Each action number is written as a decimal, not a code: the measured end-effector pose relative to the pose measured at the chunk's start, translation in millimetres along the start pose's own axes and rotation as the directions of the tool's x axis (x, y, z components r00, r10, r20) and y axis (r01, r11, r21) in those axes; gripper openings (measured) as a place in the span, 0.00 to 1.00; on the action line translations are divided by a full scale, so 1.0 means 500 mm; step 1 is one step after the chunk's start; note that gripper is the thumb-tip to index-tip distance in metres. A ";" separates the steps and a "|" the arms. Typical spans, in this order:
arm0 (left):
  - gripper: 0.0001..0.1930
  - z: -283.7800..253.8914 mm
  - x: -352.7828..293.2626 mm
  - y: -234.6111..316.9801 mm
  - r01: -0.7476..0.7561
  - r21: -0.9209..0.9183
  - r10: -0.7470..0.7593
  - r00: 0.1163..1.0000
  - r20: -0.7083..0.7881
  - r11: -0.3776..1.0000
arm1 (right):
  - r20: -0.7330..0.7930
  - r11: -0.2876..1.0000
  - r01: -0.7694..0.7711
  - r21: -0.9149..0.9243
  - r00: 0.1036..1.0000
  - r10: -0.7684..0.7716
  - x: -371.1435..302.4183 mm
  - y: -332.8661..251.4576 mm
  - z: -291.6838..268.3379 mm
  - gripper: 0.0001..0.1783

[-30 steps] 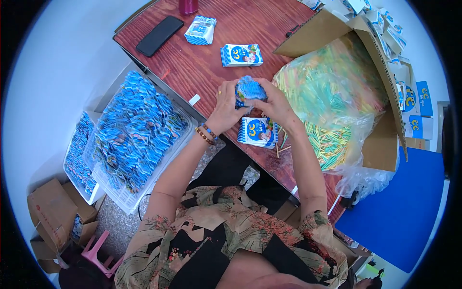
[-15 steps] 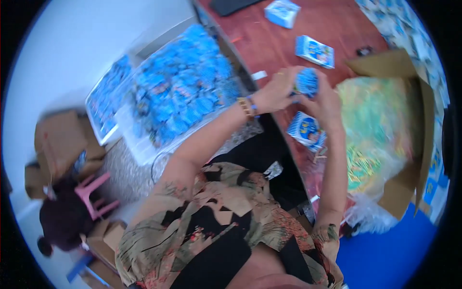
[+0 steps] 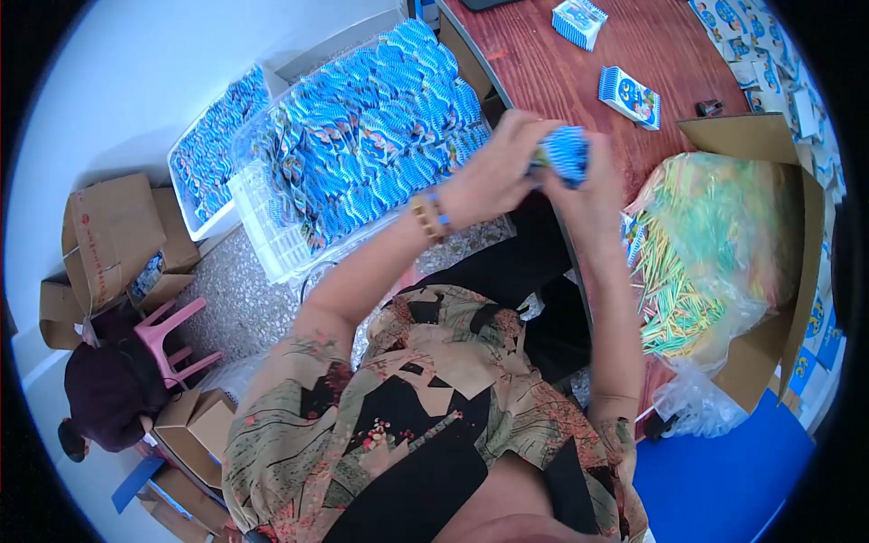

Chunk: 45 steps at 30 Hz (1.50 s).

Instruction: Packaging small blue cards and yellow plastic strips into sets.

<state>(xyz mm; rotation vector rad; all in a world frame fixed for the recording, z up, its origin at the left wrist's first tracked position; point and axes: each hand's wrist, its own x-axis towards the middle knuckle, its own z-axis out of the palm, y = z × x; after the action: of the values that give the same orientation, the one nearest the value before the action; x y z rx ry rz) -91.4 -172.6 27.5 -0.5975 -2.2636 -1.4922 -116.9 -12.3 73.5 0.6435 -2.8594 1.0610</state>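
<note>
Table (image 3: 534, 72): red-brown, streaked, running off the top of view; my right forearm and the carton cover much of it. Large clear bin (image 3: 256, 217) to my left, heaped with blue striped packets (image 3: 371, 127); the heap hides its floor, and my left arm crosses its near corner. Open carton (image 3: 808, 271) on my right, far side bent toward the rim of view. In it, a cloudy plastic bag (image 3: 738, 204); thin yellow, green and pink sticks (image 3: 674, 308) show plainly near its mouth, only as a blur of colour deeper in. Beyond the bin, a white tub (image 3: 204, 222), smaller, also full of blue packets, detail too fine to read.

Left hand (image 3: 493, 172) and right hand (image 3: 593, 195) raised together at the table edge. Fingers of both curled in, nearly closed, gripping one blue striped bundle (image 3: 568, 154) between them. Motion smears it; one packet or several, cannot tell. Right fingertips mostly out of sight.

Two white-and-blue packs lie apart on the table: one near the top edge (image 3: 579, 24), one nearer my hands (image 3: 629, 98). A third pack (image 3: 632, 237) peeks out past my right forearm, mostly covered. Small dark object (image 3: 711, 108) by the carton flap; kind unclear.
</note>
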 end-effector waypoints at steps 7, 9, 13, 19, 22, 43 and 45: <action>0.41 -0.132 -0.187 -0.079 0.209 0.306 -0.257 0.958 0.126 0.929 | 0.134 0.879 -0.314 0.359 0.949 0.285 -0.061 -0.055 0.275 0.24; 0.42 -0.121 -0.205 -0.098 0.282 0.439 -0.363 0.925 0.112 0.853 | 0.095 0.891 -0.264 0.369 0.964 0.247 -0.069 -0.038 0.320 0.28; 0.36 -0.082 -0.220 -0.087 0.259 0.537 -0.214 0.966 -0.146 0.803 | 0.038 0.902 -0.356 0.244 0.933 0.358 -0.066 -0.020 0.351 0.28; 0.22 -0.027 -0.280 -0.159 0.668 -0.084 -0.671 0.719 -0.184 0.739 | 0.113 0.937 -0.348 0.034 0.933 0.343 -0.061 -0.015 0.354 0.34; 0.23 -0.014 -0.300 -0.218 0.589 0.124 -0.560 0.802 -0.207 0.798 | 0.135 0.954 -0.300 -0.013 0.944 0.299 -0.058 -0.024 0.342 0.34; 0.29 -0.010 -0.308 -0.201 0.578 0.274 -0.533 0.815 -0.227 0.768 | 0.002 0.973 -0.209 0.100 0.978 0.210 -0.181 0.042 0.215 0.08; 0.28 0.009 -0.303 -0.195 0.562 0.251 -0.521 0.826 -0.216 0.788 | -0.025 0.955 -0.268 0.127 0.962 0.273 -0.214 0.053 0.193 0.06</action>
<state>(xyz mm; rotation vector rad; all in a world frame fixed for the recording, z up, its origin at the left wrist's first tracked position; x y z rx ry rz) -15.5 -225.3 -127.4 0.2779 -2.6087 -1.3010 -18.1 -15.4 -34.4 0.2305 -2.9223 1.2756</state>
